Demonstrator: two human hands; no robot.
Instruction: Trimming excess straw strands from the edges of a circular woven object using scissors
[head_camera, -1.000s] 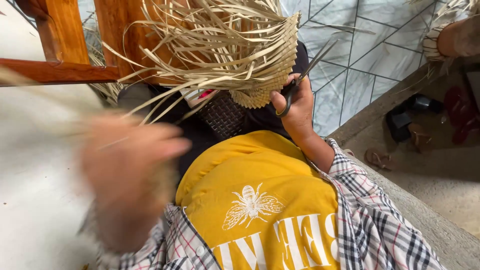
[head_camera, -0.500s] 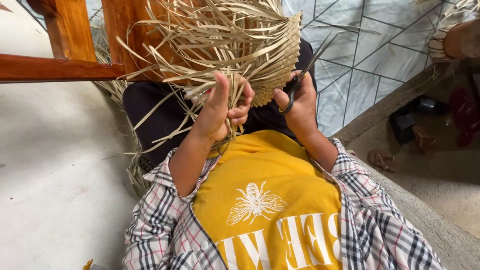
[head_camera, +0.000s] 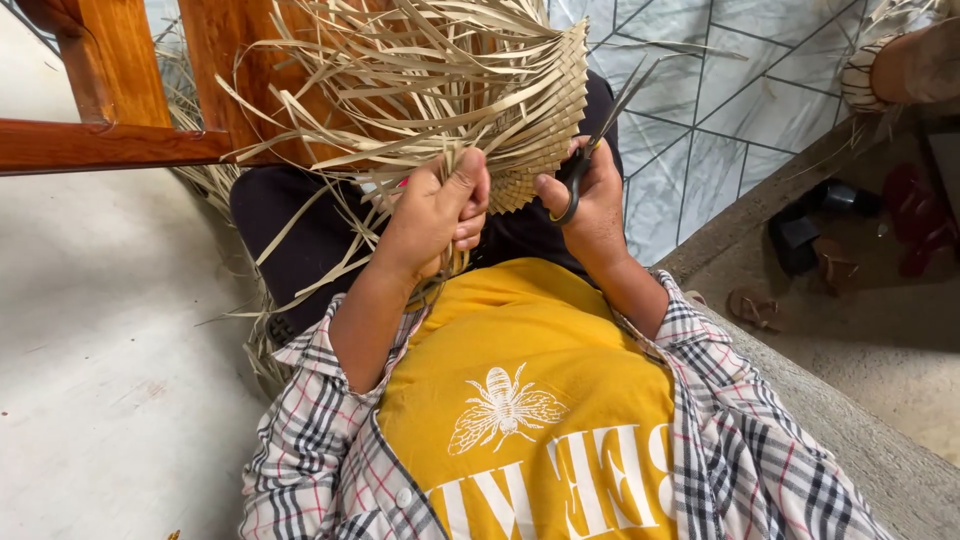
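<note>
1. Holding a half-woven straw piece (head_camera: 450, 90) over the lap: left hand (head_camera: 435, 215) is clenched on a bundle of loose strips (head_camera: 300, 130) at its lower edge.
2. Right hand (head_camera: 590, 205) has its grip closed around scissors (head_camera: 600, 135), blades pointing up beside the woven rim.
3. Step judged: trimming stray ends.
4. Next move calls for steadying one strip and bringing the blades across it, clear of the weave.
5. Wooden frame (head_camera: 120, 145) stands behind.

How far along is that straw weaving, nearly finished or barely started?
A good patch is already woven: the tight plaited edge of the straw piece. In hand now: the left hand grips a bunch of loose strips while the right hand holds scissors at the edge. Many loose strips are unwoven and untrimmed.
</note>
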